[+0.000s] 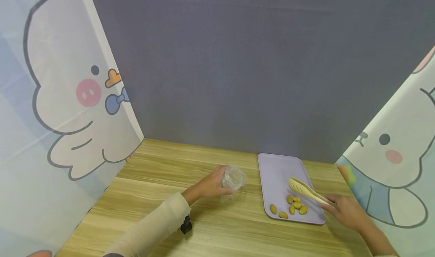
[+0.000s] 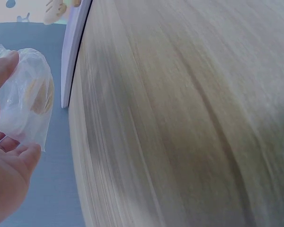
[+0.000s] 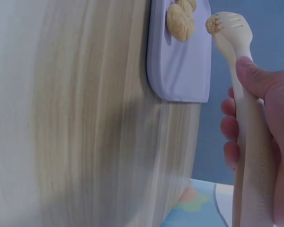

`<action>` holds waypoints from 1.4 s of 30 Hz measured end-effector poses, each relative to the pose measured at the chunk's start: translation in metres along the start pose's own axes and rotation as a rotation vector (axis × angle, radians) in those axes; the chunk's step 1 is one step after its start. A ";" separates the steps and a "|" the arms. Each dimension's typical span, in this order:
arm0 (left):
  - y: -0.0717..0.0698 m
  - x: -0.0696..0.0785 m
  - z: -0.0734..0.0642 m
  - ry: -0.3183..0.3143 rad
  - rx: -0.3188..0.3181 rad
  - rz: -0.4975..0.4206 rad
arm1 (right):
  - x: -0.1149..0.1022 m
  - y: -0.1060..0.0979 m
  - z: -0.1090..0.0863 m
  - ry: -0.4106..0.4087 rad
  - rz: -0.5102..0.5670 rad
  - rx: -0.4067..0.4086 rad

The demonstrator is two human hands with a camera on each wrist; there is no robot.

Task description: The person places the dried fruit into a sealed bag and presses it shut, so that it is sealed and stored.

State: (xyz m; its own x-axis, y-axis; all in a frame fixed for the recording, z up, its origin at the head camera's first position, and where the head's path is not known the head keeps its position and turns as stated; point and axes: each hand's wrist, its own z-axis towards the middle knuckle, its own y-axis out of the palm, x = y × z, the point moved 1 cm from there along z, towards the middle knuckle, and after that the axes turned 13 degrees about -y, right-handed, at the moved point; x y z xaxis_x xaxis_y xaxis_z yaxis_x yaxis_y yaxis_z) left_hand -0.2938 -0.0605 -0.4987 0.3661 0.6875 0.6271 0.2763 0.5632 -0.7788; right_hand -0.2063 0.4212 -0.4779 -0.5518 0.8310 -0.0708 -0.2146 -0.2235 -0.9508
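My left hand (image 1: 211,182) holds a clear plastic bag (image 1: 233,178) left of the lilac tray, fingers and thumb around its mouth. Through the film in the left wrist view shows a tan lump (image 2: 40,97). Cream tongs (image 1: 306,191) are in my right hand (image 1: 349,212), thumb on one arm and fingers curled on the other. Between the tongs' slotted heads is a brown, wrinkled nut-like piece (image 3: 212,24). The heads are over the lilac tray (image 1: 276,168). Several more nut-like pieces (image 1: 297,205) lie at the tray's near end.
The wood-grain table (image 1: 159,162) runs back to a grey wall panel (image 1: 217,71). Cartoon-printed panels close off the left side (image 1: 61,109) and the right side (image 1: 401,166). A black wrist device (image 1: 186,225) shows under the left sleeve.
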 end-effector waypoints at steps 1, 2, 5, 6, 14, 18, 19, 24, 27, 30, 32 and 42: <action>0.000 0.000 0.000 0.002 0.000 0.000 | -0.001 -0.001 0.001 0.009 0.001 -0.010; 0.001 0.000 0.000 0.002 0.000 0.000 | -0.002 -0.001 0.002 0.020 0.001 -0.017; 0.001 0.000 0.000 0.004 0.001 0.000 | -0.005 -0.003 0.005 0.041 -0.005 -0.030; 0.001 0.000 0.000 0.004 0.000 -0.004 | -0.006 -0.003 0.006 0.039 -0.011 -0.030; 0.003 0.001 0.001 0.008 0.006 -0.007 | -0.016 -0.003 0.014 -0.034 -0.006 0.021; 0.003 0.001 0.001 0.010 0.004 -0.007 | -0.022 -0.002 0.020 -0.059 0.008 0.065; 0.003 0.001 0.001 0.011 0.003 -0.007 | -0.023 -0.003 0.021 -0.063 0.009 0.075; 0.003 0.003 0.001 0.016 -0.004 -0.018 | -0.031 -0.003 0.029 -0.034 0.019 0.062; 0.003 0.004 0.001 0.010 -0.010 -0.020 | -0.035 -0.003 0.034 -0.010 0.034 0.038; 0.004 0.006 0.001 0.007 -0.012 -0.018 | -0.039 -0.004 0.040 -0.026 0.051 0.048; 0.004 0.007 0.001 0.006 -0.014 -0.018 | -0.042 -0.004 0.044 -0.040 0.058 0.064; 0.008 0.008 0.004 0.012 -0.007 0.004 | -0.056 -0.005 0.063 -0.071 0.098 0.047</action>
State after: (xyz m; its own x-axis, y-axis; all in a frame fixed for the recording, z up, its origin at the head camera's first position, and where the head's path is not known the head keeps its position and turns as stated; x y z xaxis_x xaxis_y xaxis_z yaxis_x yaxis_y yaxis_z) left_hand -0.2919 -0.0488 -0.4995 0.3775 0.6845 0.6237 0.2809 0.5571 -0.7815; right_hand -0.2251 0.3431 -0.4504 -0.6276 0.7659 -0.1396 -0.1931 -0.3269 -0.9251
